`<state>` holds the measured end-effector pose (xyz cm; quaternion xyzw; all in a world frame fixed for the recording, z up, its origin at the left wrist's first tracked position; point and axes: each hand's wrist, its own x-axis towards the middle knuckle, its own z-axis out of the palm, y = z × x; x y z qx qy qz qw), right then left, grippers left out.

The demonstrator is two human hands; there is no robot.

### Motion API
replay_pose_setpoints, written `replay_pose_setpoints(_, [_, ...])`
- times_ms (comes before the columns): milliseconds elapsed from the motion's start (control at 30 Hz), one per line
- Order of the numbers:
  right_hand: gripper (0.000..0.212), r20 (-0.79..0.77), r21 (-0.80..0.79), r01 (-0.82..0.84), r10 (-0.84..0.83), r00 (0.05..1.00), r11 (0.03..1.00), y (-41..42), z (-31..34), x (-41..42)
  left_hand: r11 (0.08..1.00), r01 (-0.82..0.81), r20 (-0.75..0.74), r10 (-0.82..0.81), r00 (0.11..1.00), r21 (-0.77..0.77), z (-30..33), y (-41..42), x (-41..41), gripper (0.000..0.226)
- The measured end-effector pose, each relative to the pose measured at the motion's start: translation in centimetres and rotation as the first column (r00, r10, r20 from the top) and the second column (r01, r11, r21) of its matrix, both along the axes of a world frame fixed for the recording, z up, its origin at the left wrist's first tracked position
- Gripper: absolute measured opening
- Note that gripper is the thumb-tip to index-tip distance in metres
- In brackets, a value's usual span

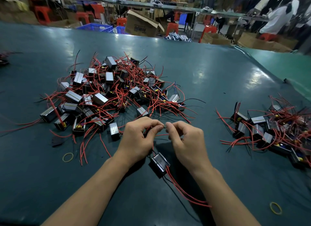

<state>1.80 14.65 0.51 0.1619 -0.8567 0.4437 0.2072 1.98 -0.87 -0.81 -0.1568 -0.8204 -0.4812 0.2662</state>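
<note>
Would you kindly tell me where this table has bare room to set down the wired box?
Bare mat lies between the big pile and the smaller right pile, and beyond the big pile. The near-left corner, below the rubber band, is free too. Crowded: both piles, and the box with red wires trailing near-right.

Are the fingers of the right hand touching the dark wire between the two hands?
Touching. The head view shows the right hand pinching the dark wire with its fingers, while the left hand pinches the other end.
</note>
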Motion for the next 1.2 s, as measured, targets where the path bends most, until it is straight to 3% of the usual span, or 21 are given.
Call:
replay_pose_setpoints(67, [0.01,-0.047,0.05,-0.095,0.097,0.994,0.994,1.0,0.3,-0.3,0.999,-0.012,0.031,0.01,0.999,0.052,0.0,-0.1,-0.1,0.009])
replay_pose_setpoints(167, [0.037,-0.076,0.122,-0.154,0.164,0.983,0.981,2.3,0.1,-1.1,0.995,0.021,0.066,-0.028,0.997,0.101,0.0,-0.2,0.0,0.013])
replay_pose_setpoints(200, [0.036,-0.117,0.162,-0.168,0.188,0.975,0.972,2.3,0.1,-1.3,0.993,0.037,0.073,-0.045,0.996,0.109,0.0,-0.2,0.0,0.014])
replay_pose_setpoints(333, [0.011,-0.241,0.225,-0.16,0.214,0.947,0.961,2.0,0.0,-1.7,0.99,0.078,0.095,-0.09,0.991,0.118,-0.1,-0.4,-0.1,0.016])
replay_pose_setpoints(433, [0.009,-0.111,0.168,-0.192,0.212,0.971,0.967,2.0,0.4,-1.4,0.989,0.104,0.084,-0.114,0.99,0.108,-0.1,-0.3,0.0,0.014])
replay_pose_setpoints(500, [0.023,0.167,-0.008,-0.235,0.233,0.958,0.972,1.6,0.6,-1.0,0.99,0.112,0.05,-0.117,0.992,0.087,0.1,-0.3,-0.1,0.011])
replay_pose_setpoints(533, [0.03,0.343,-0.207,-0.224,0.285,0.895,0.952,1.4,0.8,-0.8,0.991,0.111,0.028,-0.113,0.993,0.076,0.2,-0.2,0.0,0.01])
replay_pose_setpoints(600, [0.037,0.587,-0.618,-0.027,0.483,0.65,0.786,1.0,1.4,-0.7,0.993,0.101,-0.023,-0.1,0.995,0.059,0.4,-0.1,0.1,0.008])
replay_pose_setpoints(667, [0.032,0.625,-0.776,0.244,0.658,0.42,0.581,0.8,1.8,-0.8,0.997,0.08,-0.071,-0.078,0.994,0.024,0.5,0.2,0.3,0.006])
replay_pose_setpoints(700, [0.03,0.623,-0.782,0.322,0.681,0.385,0.534,0.6,1.8,-0.9,0.998,0.069,-0.081,-0.068,0.994,0.01,0.5,0.3,0.3,0.007])
replay_pose_setpoints(733, [0.029,0.639,-0.769,0.33,0.644,0.421,0.547,0.6,1.7,-0.9,0.998,0.06,-0.073,-0.059,0.996,0.014,0.4,0.4,0.2,0.007])
replay_pose_setpoints(800, [0.031,0.646,-0.634,0.194,0.375,0.665,0.748,0.3,1.2,-0.8,0.997,0.048,0.002,-0.049,0.999,0.066,0.4,0.5,0.1,0.008])
replay_pose_setpoints(867, [0.032,0.419,-0.279,0.101,0.026,0.907,0.955,0.2,0.3,-0.6,0.99,0.044,0.1,-0.058,0.993,0.13,0.4,0.4,0.0,0.008])
replay_pose_setpoints(900, [0.031,0.251,-0.111,0.115,-0.084,0.964,0.987,0.1,-0.1,-0.6,0.986,0.045,0.135,-0.068,0.988,0.161,0.3,0.4,0.0,0.009])
replay_pose_setpoints(967, [0.032,0.008,0.074,0.167,-0.168,0.986,0.983,-0.2,-0.6,-0.6,0.97,0.039,0.204,-0.089,0.975,0.239,0.2,0.5,0.0,0.011])
replay_pose_setpoints(1033, [0.032,-0.077,0.15,0.171,-0.161,0.984,0.974,-0.4,-0.9,-0.6,0.937,0.017,0.276,-0.12,0.954,0.348,0.2,0.5,0.0,0.014])
replay_pose_setpoints(1100, [0.031,-0.038,0.126,0.147,-0.143,0.989,0.981,-0.3,-1.0,-0.7,0.897,0.022,0.315,-0.178,0.932,0.441,0.5,0.3,0.1,0.019])
replay_pose_setpoints(1200, [0.032,0.135,-0.099,0.122,-0.108,0.985,0.988,0.9,-0.3,-1.3,0.872,0.057,0.322,-0.24,0.916,0.486,1.2,-1.0,0.1,0.034])
